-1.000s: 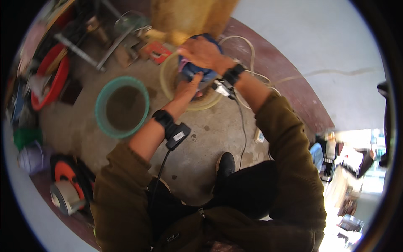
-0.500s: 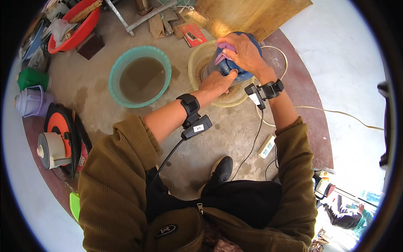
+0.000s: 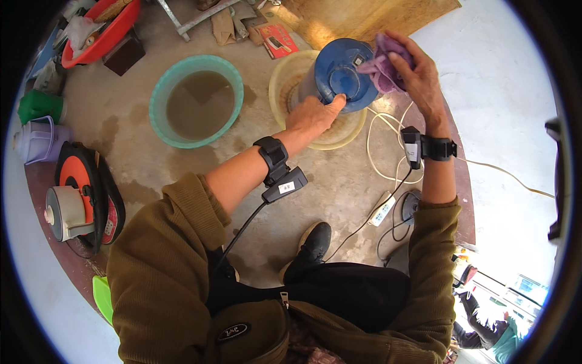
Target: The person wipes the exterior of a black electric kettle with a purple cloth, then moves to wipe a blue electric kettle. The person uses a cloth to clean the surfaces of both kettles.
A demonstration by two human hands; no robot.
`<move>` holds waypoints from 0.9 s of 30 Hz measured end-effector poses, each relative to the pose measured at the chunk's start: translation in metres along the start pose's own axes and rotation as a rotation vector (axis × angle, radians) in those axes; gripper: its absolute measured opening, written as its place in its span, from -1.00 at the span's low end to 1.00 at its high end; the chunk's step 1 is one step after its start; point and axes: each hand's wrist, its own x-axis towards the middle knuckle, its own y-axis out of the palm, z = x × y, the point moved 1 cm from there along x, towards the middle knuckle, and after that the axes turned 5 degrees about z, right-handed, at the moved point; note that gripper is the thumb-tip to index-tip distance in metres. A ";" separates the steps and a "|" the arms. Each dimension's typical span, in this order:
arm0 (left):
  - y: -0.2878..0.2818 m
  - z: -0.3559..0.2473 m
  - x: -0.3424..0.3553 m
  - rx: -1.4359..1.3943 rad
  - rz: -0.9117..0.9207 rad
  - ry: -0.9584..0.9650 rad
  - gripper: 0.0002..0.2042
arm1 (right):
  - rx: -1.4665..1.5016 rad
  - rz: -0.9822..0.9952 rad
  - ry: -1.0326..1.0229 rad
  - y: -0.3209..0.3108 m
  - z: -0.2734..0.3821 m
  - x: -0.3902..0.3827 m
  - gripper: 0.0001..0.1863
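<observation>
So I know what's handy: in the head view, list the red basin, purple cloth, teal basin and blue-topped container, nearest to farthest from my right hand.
1. Purple cloth: held in your right hand.
2. Blue-topped container: just left of it.
3. Teal basin: farther left.
4. Red basin: far upper left.

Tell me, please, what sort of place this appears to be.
Likely a household utility or storage room, though it could be a small workshop: a teal basin of murky water stands on the hard floor, a power strip lies there too, and a red basin holds odds and ends.
</observation>
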 end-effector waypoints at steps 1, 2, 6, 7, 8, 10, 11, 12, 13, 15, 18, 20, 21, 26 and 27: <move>0.000 -0.001 0.001 0.003 -0.001 0.007 -0.21 | -0.037 -0.016 -0.025 -0.010 0.003 -0.004 -0.66; 0.000 -0.001 0.001 0.010 -0.003 0.007 -0.20 | 0.007 -0.028 0.054 -0.016 0.003 -0.008 -0.66; 0.000 -0.001 -0.003 0.029 -0.048 -0.010 -0.20 | 0.305 -0.013 0.215 -0.026 0.000 -0.017 -0.64; 0.000 -0.002 -0.006 0.022 -0.045 -0.004 -0.17 | 0.446 -0.009 0.269 -0.024 -0.001 -0.019 -0.63; 0.000 -0.002 -0.009 0.016 -0.043 0.005 -0.14 | 0.567 -0.054 0.373 -0.021 -0.003 -0.017 -0.62; -0.002 -0.004 -0.012 0.007 -0.015 0.014 -0.11 | 0.515 0.031 0.364 -0.010 0.000 -0.019 -0.63; -0.003 -0.005 -0.013 0.005 0.012 0.014 -0.10 | 0.398 0.156 0.280 -0.005 0.004 -0.017 -0.67; -0.005 -0.006 -0.013 0.006 0.041 0.008 -0.10 | 0.254 0.251 0.245 0.002 0.008 -0.014 -0.70; -0.004 -0.006 -0.014 0.003 0.041 0.014 -0.12 | 0.163 0.365 0.207 0.012 0.012 -0.011 -0.70; -0.003 -0.005 -0.015 0.006 0.041 0.008 -0.14 | -0.025 0.556 0.112 0.034 0.018 -0.001 -0.71; 0.001 -0.004 -0.016 0.016 -0.086 0.026 -0.24 | -0.208 0.623 0.016 0.075 0.017 0.013 -0.71; 0.000 -0.003 -0.016 0.039 -0.099 0.040 -0.28 | -0.384 0.621 -0.063 0.087 0.015 0.021 -0.72; 0.000 -0.003 -0.015 0.048 -0.096 0.043 -0.30 | -0.416 0.612 -0.085 0.093 0.013 0.022 -0.73; -0.001 -0.006 -0.020 0.023 -0.086 0.039 -0.34 | -0.576 0.524 -0.068 0.101 0.010 0.021 -0.72; -0.001 -0.006 -0.022 0.012 -0.112 0.050 -0.34 | -0.556 0.499 -0.089 0.104 0.009 0.021 -0.72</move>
